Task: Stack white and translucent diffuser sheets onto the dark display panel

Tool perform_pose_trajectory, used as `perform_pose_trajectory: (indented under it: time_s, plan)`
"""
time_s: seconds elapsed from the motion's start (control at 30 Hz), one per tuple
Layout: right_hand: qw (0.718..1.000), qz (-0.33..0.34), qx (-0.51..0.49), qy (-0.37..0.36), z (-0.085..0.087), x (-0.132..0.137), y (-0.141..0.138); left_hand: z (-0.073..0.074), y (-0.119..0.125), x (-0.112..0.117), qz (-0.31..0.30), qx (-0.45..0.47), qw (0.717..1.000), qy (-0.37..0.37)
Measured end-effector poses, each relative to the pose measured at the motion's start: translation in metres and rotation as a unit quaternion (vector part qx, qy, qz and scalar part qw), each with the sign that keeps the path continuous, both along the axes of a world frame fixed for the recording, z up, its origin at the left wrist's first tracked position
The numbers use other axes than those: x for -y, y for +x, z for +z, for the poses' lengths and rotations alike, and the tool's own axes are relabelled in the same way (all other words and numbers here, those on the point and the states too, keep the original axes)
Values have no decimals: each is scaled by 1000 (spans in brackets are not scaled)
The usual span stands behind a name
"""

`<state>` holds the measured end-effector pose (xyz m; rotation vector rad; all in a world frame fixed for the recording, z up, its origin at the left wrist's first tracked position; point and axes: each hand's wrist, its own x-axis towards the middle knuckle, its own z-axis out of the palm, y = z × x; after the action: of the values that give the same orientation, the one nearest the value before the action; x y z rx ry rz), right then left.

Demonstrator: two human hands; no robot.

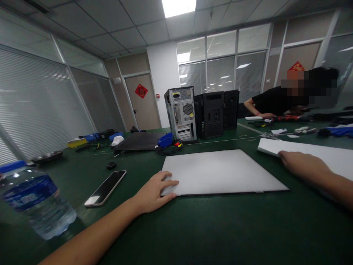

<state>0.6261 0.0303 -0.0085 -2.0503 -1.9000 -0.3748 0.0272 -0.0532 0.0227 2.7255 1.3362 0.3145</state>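
Glass partitions with blinds close in the office around a wide green table (209, 228), and you sit at its near edge with both arms stretched out over it. Your left hand (154, 193) lies on the near left corner of a flat grey panel (220, 171) that rests on the cloth straight ahead of you; the fingers are loosely spread on top of it and the thumb lies against the near edge, so the hand is wide rather than clenched. Your right hand (300, 165) rests back-up on the near end of a white board (325, 154), which lies to the right of the grey panel and apart from it; the fingertips are turned away from you, so I cannot tell whether they grip the board's edge. Just left of your left hand lies a phone (106, 187), screen up, and nearer the table's left edge stands a water bottle (35, 200). Beyond the grey panel a silver computer tower (182, 114) stands beside black cases (212, 114). At the far right, a co-worker (275, 101) in a black top leans over the table among scattered tools.
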Motion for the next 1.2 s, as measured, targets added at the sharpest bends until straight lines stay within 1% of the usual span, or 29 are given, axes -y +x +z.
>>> perform_pose_trajectory:
  time_s: [0.1, 0.17, 0.2, 0.23, 0.3, 0.33, 0.37, 0.4, 0.43, 0.47, 0.53, 0.6, 0.67, 0.7, 0.77, 0.9, 0.93, 0.97, 1.03, 1.1, 1.2]
  plan:
    - [999, -8, 38, 2, 12, 13, -27, 2, 1, 1, 1, -1, 1000, -13]
    - [997, 11, 64, 28, 21, 24, -48, 3, 1, 2, 4, -1, 1000, -18]
    - [995, 36, 76, 50, 24, 30, -59, 4, 2, 2, 5, 0, 1000, -20]
    - [991, 78, 85, 66, 28, 36, -69, 4, 2, 2, 5, 0, 1000, -20]
    - [971, 207, 95, 67, 33, 45, -88, 4, 2, 1, 5, -2, 1000, -20]
    - [955, 275, 96, 50, 35, 48, -96, 3, 3, 1, 5, -3, 1000, -20]
    - [939, 329, 93, 27, 36, 49, -101, 3, 3, 1, 5, -4, 1000, -20]
    - [929, 359, 89, 7, 36, 49, -104, 3, 3, 0, 5, -4, 1000, -22]
    - [927, 365, 84, -1, 34, 48, -105, 4, 3, 1, 5, -4, 1000, -23]
    - [934, 350, 75, 0, 32, 45, -104, 4, 3, 1, 5, -3, 1000, -24]
    - [957, 286, 55, 5, 23, 36, -95, 5, 4, 1, 7, -3, 1000, -26]
    - [976, 214, 39, -7, 13, 27, -83, 6, 4, 2, 8, -3, 1000, -28]
    - [985, 167, 22, -43, 6, 22, -74, 7, 4, 3, 9, -2, 999, -31]
    - [986, 155, 11, -63, 4, 22, -72, 7, 4, 3, 9, -1, 999, -31]
    - [983, 161, -19, -88, 6, 26, -77, 7, 3, 3, 8, -3, 999, -32]
    - [960, 253, -94, -80, 24, 38, -100, 4, 3, 0, 10, -9, 1000, -28]
    - [956, 265, -100, -73, 27, 40, -104, 3, 3, 0, 12, -7, 1000, -26]
    - [957, 264, -98, -64, 30, 41, -106, 2, 3, -1, 12, -4, 1000, -24]
    - [967, 238, -72, -55, 29, 39, -102, 1, 4, -1, 11, 4, 1000, -22]
    - [975, 209, -42, -63, 24, 35, -92, 2, 4, -1, 11, 10, 1000, -24]
    - [975, 205, -17, -78, 14, 30, -81, 2, 3, 0, 13, 16, 1000, -24]
